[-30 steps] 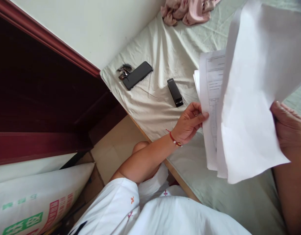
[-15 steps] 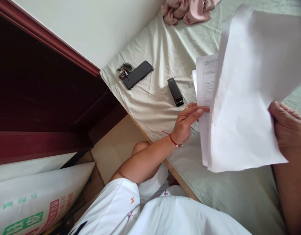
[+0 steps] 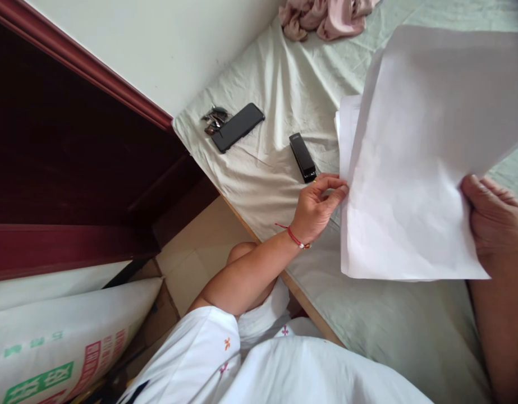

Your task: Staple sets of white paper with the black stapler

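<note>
My right hand (image 3: pixel 492 216) grips the right side of a stack of white papers (image 3: pixel 418 168), thumb on top and fingers mostly hidden beneath. At the stack's left edge, my left hand (image 3: pixel 317 205) pinches the sheets between thumb and index finger; it wears a ring and a red string bracelet. The top sheet is blank and bends up toward the far right, and more sheets show under its left edge. Just beyond my left hand a black stapler (image 3: pixel 302 157) lies on the pale green sheet (image 3: pixel 275 191).
A black phone (image 3: pixel 238 127) and a bunch of keys (image 3: pixel 215 119) lie near the bed's left corner. Pink cloth (image 3: pixel 326 18) is bunched at the far edge by the wall. White printed sacks (image 3: pixel 65 331) stand at lower left, beside a dark red cabinet (image 3: pixel 73 140).
My left hand has shifted slightly left and closed on the papers' edge. The top sheet's left edge has come down leftward, covering the printed sheet beneath.
</note>
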`<state>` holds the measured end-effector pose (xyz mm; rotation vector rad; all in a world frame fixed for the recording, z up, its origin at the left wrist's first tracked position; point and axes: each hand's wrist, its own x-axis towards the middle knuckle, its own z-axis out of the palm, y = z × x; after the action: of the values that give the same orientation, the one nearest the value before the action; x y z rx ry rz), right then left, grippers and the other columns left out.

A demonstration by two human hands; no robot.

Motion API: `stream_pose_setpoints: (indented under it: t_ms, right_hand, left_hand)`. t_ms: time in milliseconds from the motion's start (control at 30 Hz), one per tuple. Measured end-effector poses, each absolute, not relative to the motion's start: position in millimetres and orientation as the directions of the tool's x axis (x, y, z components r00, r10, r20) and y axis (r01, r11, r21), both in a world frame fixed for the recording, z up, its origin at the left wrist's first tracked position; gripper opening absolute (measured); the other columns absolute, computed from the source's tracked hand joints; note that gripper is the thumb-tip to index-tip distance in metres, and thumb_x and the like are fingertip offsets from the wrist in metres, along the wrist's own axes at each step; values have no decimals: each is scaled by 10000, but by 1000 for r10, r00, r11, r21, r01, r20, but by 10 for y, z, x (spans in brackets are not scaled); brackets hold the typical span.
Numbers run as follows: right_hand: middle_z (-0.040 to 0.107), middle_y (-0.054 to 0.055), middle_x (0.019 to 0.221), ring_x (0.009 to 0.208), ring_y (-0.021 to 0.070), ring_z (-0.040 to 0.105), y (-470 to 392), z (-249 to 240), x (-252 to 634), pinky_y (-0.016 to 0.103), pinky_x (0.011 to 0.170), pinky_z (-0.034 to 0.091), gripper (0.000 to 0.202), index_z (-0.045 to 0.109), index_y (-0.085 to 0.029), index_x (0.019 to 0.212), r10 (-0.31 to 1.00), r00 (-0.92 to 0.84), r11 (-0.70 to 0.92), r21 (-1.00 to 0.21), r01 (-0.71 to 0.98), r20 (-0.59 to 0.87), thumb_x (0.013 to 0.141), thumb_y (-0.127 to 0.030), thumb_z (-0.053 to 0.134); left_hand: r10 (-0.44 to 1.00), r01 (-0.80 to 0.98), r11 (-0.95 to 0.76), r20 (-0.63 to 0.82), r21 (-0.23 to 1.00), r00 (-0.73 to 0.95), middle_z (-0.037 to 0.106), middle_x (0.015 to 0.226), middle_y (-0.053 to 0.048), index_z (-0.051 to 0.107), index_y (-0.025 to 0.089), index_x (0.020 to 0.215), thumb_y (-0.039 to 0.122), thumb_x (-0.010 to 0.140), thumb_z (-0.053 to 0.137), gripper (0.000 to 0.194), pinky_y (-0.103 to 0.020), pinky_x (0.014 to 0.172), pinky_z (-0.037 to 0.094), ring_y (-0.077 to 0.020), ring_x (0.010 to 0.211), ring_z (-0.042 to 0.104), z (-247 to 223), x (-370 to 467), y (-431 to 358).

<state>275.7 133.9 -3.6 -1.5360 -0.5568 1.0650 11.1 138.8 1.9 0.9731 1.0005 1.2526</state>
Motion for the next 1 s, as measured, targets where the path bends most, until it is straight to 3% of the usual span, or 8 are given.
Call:
stream_pose_setpoints:
  t_ms: [167, 367, 733, 867, 1000]
  right_hand:
    - [705, 22, 748, 705, 220, 702, 1360, -67, 2782, 407, 708, 623, 334, 766, -201, 892, 844, 429, -219, -938, -270, -321, 614, -361, 860]
    - [658, 11, 668, 667, 222, 691, 1363, -51, 2792, 406, 714, 618, 329, 739, -176, 837, 840, 425, -222, -929, -297, -337, 593, -349, 876]
    - [690, 28, 734, 695, 227, 694, 1366, -22, 2755, 431, 742, 621, 312, 765, -190, 902, 832, 426, -230, -919, -320, -356, 627, -318, 839]
    - [687, 32, 730, 714, 237, 700, 1368, -20, 2751, 439, 748, 622, 260, 751, -201, 840, 834, 430, -227, -926, -303, -345, 627, -325, 835]
    - [657, 21, 675, 716, 233, 700, 1371, -39, 2766, 420, 743, 620, 264, 723, -189, 783, 836, 433, -222, -929, -296, -338, 600, -326, 857]
  left_hand:
    - [988, -296, 155, -140, 943, 70, 589, 765, 28, 654, 183, 774, 422, 783, 762, 262, -248, 703, 428, -88, 711, 508, -46, 144, 1387]
    - [975, -249, 222, -212, 943, 64, 569, 722, 36, 602, 176, 771, 450, 778, 748, 310, -247, 654, 432, -81, 660, 498, -76, 177, 1389]
    - [990, -104, 122, -113, 987, 85, 489, 624, 47, 564, 211, 812, 442, 886, 646, 257, -257, 502, 325, -84, 520, 423, -13, 182, 1309]
    - [995, -98, 72, -65, 993, 82, 570, 772, 35, 555, 241, 958, 408, 904, 636, 194, -250, 536, 358, -77, 555, 450, -48, 175, 1272]
    - [996, -101, 20, -11, 995, 84, 592, 816, 39, 583, 287, 1117, 373, 885, 675, 264, -260, 572, 376, -83, 564, 447, -39, 153, 1248]
